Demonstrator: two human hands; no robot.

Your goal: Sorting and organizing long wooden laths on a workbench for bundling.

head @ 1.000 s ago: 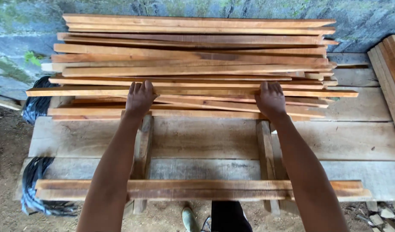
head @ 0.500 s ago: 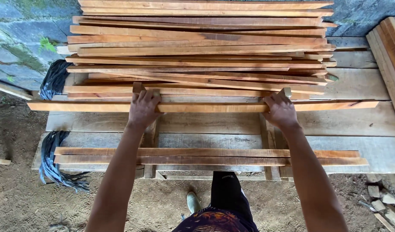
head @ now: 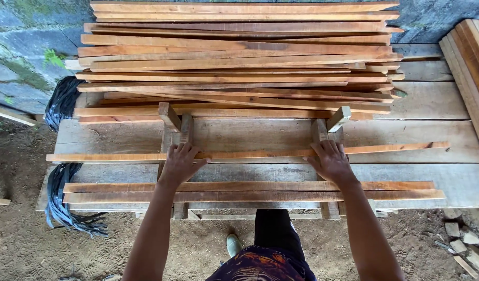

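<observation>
Since the earlier frame, we had drawn the single wooden slat [head: 239,154] toward us, away from the big stack of slats [head: 239,57], so that it lay alone across the middle of the counter [head: 426,135]. Our left hand [head: 181,164] and right hand [head: 330,161] both rested palm down on that slat, fingers spread flat over its top edge rather than curled around it, the two hands well apart from each other. The slat ran left to right, crossing two upright wooden guide blocks [head: 171,122] fixed to the counter, with each hand sitting just beside one pair of blocks. Between the slat and our body lay two more slats [head: 250,191] side by side near the counter's front edge. Black plastic strapping [head: 62,101] hung off the left end of the counter. Another pile of boards [head: 471,57] leaned at the far right, and bare earth [head: 52,250] showed below.
</observation>
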